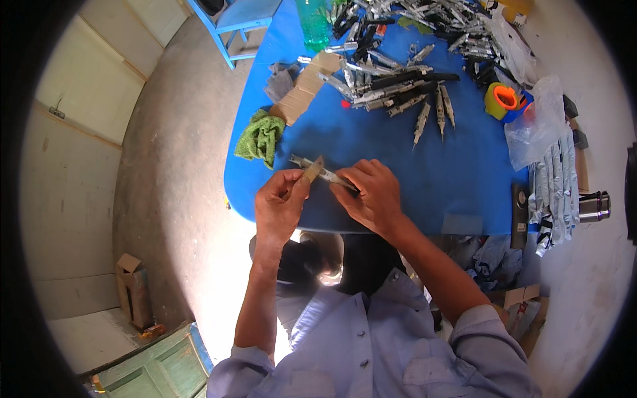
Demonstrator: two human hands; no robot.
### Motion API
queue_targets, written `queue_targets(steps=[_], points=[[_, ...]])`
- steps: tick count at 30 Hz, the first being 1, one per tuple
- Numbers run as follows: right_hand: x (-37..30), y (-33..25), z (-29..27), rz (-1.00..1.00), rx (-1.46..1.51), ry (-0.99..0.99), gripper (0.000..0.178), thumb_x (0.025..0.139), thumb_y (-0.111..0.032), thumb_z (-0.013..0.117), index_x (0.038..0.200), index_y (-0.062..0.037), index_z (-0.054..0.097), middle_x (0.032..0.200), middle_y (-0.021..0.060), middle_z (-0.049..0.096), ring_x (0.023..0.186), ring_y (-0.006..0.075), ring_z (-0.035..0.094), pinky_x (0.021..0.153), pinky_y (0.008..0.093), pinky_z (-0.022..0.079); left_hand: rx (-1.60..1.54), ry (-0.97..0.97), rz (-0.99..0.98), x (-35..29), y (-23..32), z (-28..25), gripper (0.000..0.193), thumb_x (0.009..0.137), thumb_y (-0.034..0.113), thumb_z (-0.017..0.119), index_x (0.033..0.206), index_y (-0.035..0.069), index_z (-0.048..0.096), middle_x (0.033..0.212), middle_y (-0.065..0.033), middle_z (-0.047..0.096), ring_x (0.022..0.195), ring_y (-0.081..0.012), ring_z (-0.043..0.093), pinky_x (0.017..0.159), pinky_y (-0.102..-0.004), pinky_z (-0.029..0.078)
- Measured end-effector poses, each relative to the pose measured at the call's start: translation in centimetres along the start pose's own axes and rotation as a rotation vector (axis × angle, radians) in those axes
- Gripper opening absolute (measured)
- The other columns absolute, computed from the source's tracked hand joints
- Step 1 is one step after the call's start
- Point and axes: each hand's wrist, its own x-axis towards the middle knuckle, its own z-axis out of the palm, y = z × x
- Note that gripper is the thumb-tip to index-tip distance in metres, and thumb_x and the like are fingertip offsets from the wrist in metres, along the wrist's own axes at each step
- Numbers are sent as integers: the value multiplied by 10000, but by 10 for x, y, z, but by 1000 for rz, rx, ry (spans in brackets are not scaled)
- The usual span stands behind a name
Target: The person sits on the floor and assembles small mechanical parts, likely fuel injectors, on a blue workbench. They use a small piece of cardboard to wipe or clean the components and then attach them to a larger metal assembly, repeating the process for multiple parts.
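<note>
Near the front edge of the blue table, my left hand pinches a small flat tan strip with a pointed tip; its exact kind is unclear. The strip lies across a slim silver metal part. My right hand grips the right end of that part between thumb and fingers. The part's other end reaches left past the strip, just above the table. Beyond my hands is a pile of similar silver and black slim parts, and several pointed ones lie at its near side.
At the left edge lie a green cloth, a cardboard strip and a grey rag. A green bottle stands farther back. Orange-and-yellow tape rolls, plastic bags and a flask are on the right.
</note>
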Motion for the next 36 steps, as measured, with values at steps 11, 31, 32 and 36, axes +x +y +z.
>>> queue_targets(steps=[11,31,32,36], points=[[-1,5,0,-3,46,-45,204,764,-228,821,861,-126,674,760,19,576,750,260,574,668,408,419,-76,178,-64,-2,-5,5,234,967,213,707,1102,22,702,769,-6,664,600,-41,542,521,-192,431],[0,7,2,-14,33,-2,187,737,-159,820,865,-134,687,734,-4,591,703,238,584,645,380,432,-38,149,-72,-1,-6,9,201,1001,170,656,1127,19,694,754,-18,646,581,-34,533,476,-188,411],[0,7,1,-13,34,-4,184,739,-159,819,863,-134,686,732,-4,589,703,239,583,645,380,432,-35,136,-72,0,-5,9,194,1001,163,655,1124,19,694,747,-17,643,575,-31,528,469,-186,403],[0,6,0,-10,27,-12,176,745,-156,817,859,-132,685,729,-5,585,701,238,580,645,378,431,-24,122,-66,-1,-7,7,198,994,166,664,1128,24,696,743,-15,645,555,-30,516,457,-185,388]])
